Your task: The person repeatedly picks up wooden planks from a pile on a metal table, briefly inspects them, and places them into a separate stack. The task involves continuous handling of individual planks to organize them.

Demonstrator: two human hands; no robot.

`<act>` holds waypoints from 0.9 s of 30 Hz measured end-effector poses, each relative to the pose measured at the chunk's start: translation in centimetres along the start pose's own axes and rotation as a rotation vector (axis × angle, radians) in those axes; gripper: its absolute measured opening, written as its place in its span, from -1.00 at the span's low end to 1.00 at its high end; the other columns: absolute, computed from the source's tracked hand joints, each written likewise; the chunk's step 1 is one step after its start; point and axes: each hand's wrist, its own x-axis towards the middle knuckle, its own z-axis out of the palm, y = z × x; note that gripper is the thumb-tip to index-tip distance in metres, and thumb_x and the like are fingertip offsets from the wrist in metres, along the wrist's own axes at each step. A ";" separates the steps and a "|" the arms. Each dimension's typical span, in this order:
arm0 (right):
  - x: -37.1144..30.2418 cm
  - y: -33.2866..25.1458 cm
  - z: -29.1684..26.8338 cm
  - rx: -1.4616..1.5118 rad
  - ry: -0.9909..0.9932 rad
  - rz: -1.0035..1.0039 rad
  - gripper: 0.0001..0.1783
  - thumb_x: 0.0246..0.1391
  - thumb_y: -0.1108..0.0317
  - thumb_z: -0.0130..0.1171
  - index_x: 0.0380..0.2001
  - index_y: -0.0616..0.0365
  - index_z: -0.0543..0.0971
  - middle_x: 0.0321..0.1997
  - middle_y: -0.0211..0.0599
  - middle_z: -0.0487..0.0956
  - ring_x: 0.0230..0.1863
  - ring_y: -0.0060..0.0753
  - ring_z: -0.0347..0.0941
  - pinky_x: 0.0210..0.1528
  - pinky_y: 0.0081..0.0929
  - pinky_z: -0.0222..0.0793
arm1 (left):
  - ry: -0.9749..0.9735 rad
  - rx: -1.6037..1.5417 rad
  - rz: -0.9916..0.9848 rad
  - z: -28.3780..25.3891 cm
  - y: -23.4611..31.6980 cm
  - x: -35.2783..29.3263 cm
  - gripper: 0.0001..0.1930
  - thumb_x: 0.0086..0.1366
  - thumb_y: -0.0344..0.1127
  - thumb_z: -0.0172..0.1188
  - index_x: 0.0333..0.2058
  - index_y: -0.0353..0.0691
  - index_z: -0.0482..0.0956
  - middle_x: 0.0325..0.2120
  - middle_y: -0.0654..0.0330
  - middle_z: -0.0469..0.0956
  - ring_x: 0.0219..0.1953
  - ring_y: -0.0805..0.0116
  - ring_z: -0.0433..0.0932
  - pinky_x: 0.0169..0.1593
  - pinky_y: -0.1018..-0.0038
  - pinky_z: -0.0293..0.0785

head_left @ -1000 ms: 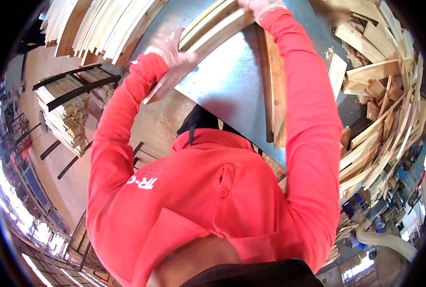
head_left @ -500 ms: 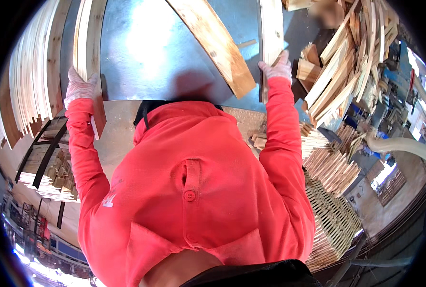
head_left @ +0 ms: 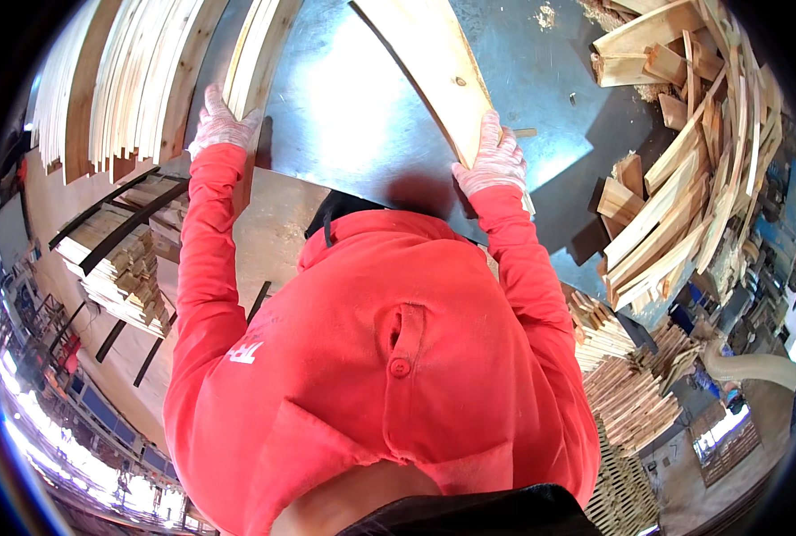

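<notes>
My left hand (head_left: 224, 125), in a pale glove, grips the near part of narrow light wooden boards (head_left: 262, 54) lying side by side at the left of the metal table (head_left: 344, 116). Its thumb and fingers lie on either side of them. My right hand (head_left: 494, 159), gloved too, is closed on the near end of a wide wooden board (head_left: 434, 54) with a dark knot. This board slants across the table, its near end toward my right. A thin wood sliver (head_left: 525, 132) lies beside the right hand. The palm side of that hand is hidden.
Long boards (head_left: 148, 80) stand in a row at the far left. Jumbled offcuts (head_left: 675, 205) pile up along the right side, with sawdust (head_left: 545, 16) at the back. Stacked wood (head_left: 117, 268) sits low on the left, and more stacks (head_left: 630, 397) are on the right.
My right hand has gone from the narrow board on the right to the wide slanting board and grips it. My left hand still holds the narrow boards. The view has shifted toward the right.
</notes>
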 end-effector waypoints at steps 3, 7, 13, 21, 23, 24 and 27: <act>0.9 2.7 -0.8 0.195 -0.048 -0.066 0.20 -0.24 0.09 0.39 0.38 -0.05 -0.14 0.21 0.01 0.29 0.15 0.06 0.30 0.18 -0.20 0.27 | 0.555 -0.312 0.453 1.0 -0.1 -3.3 0.01 -0.04 0.05 0.40 0.28 -0.23 0.03 0.20 -0.05 0.24 0.17 -0.02 0.32 0.22 0.20 0.26; 4.9 5.5 1.9 1.018 -0.419 -0.222 0.02 -0.33 0.19 0.45 0.25 0.15 0.19 -0.02 -0.07 0.47 -0.02 -0.06 0.45 0.17 -0.22 0.34 | 0.000 -1.094 0.520 4.8 7.4 -8.7 0.01 -0.04 -0.01 0.41 0.26 -0.37 0.05 0.23 -0.17 0.14 0.25 -0.02 0.21 0.22 0.10 0.22; 6.0 4.5 -0.4 1.990 -1.020 -0.316 -0.11 -0.26 0.16 0.38 0.14 0.40 0.28 0.00 -0.01 0.49 0.00 -0.08 0.45 0.16 -0.21 0.34 | -0.145 0.006 0.446 6.7 19.4 -13.4 0.05 0.09 0.31 0.09 0.34 -0.24 -0.13 0.30 -0.28 -0.06 0.35 -0.21 -0.11 0.26 -0.16 -0.13; 6.1 3.3 1.7 1.243 -0.452 0.078 -0.34 -0.17 0.20 0.40 0.03 0.23 0.47 -0.08 -0.02 0.57 -0.06 -0.09 0.51 0.05 -0.26 0.42 | 0.056 -0.726 0.527 10.6 18.1 -8.0 -0.03 -0.04 -0.35 0.20 0.30 -0.42 -0.17 0.25 -0.19 0.06 0.23 0.01 0.23 0.38 0.29 -0.02; 3.4 -2.6 0.0 0.726 -0.292 -0.051 0.00 -0.14 -0.10 0.27 0.28 0.18 0.13 0.18 0.09 0.38 0.19 0.05 0.31 0.25 -0.26 0.21 | -0.619 -1.582 0.449 10.4 17.2 -5.7 -0.36 0.16 -0.28 0.11 0.20 -0.37 0.19 0.03 -0.03 0.41 0.04 0.16 0.44 0.12 0.31 0.36; 1.6 -5.6 0.0 0.607 -0.159 -0.235 0.11 -0.11 -0.23 0.18 0.36 0.14 -0.03 0.27 0.15 0.27 0.27 0.10 0.22 0.28 -0.24 0.16 | -0.615 -1.490 0.386 17.5 13.6 0.9 -0.45 0.20 -0.17 0.16 0.11 -0.33 0.34 -0.11 0.09 0.50 -0.12 0.28 0.50 -0.07 0.34 0.47; -1.0 -1.1 -5.7 0.496 -0.301 -0.342 -0.03 -0.04 -0.36 0.05 0.28 0.08 0.19 0.23 0.06 0.34 0.25 0.03 0.25 0.28 -0.24 0.16 | -0.468 -1.299 0.357 11.0 15.9 -5.4 -0.47 0.13 -0.34 0.29 0.07 -0.32 0.39 -0.19 0.14 0.56 -0.18 0.33 0.54 -0.08 0.46 0.46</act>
